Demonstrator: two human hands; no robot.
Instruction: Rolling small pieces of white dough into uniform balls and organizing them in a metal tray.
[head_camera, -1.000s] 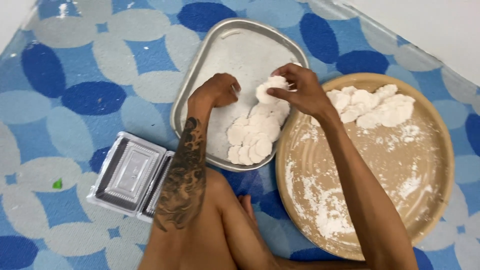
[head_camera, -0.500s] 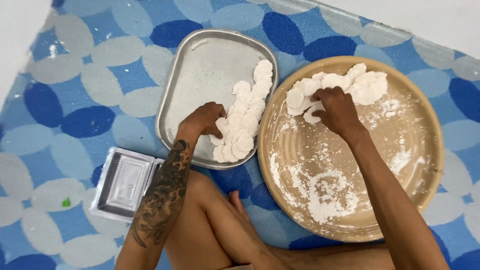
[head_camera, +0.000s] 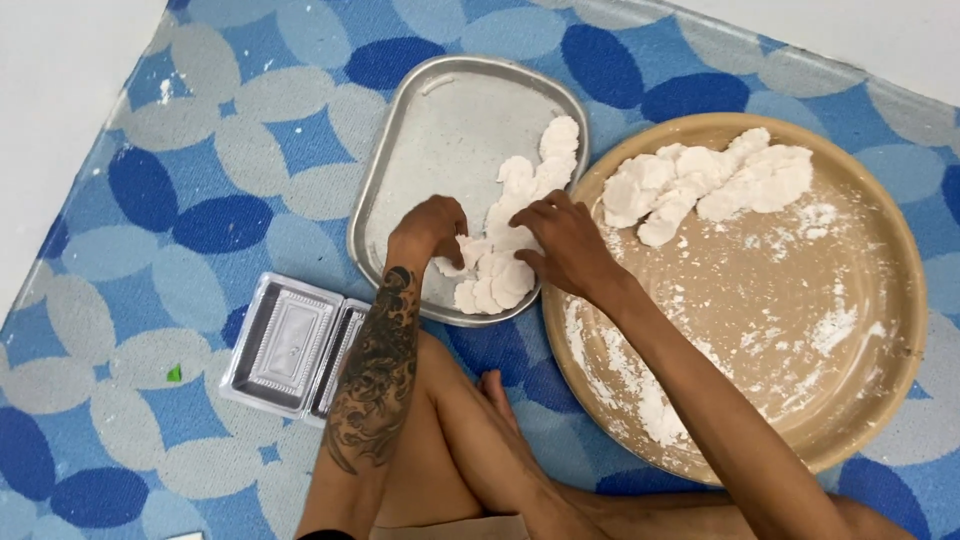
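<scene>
An oval metal tray (head_camera: 440, 120) lies on the mat with a row of flat white dough pieces (head_camera: 520, 185) along its right side. My left hand (head_camera: 432, 228) is curled over the near end of that row, fingertips on the dough. My right hand (head_camera: 560, 240) rests on the same row from the right, its fingers closed on a dough piece at the tray's edge. A wide round tan tray (head_camera: 850, 400) to the right holds more white dough pieces (head_camera: 710, 180) at its far side, with flour scattered over it.
A clear plastic hinged container (head_camera: 290, 345) lies open by my left forearm. Everything sits on a blue and grey patterned mat (head_camera: 150, 200) bordered by white floor (head_camera: 60, 80). My bare legs and a foot (head_camera: 490, 385) are folded between the trays.
My right hand came back from the dough in the round tray to the row in the metal tray. My left hand stayed at the near end of the row.
</scene>
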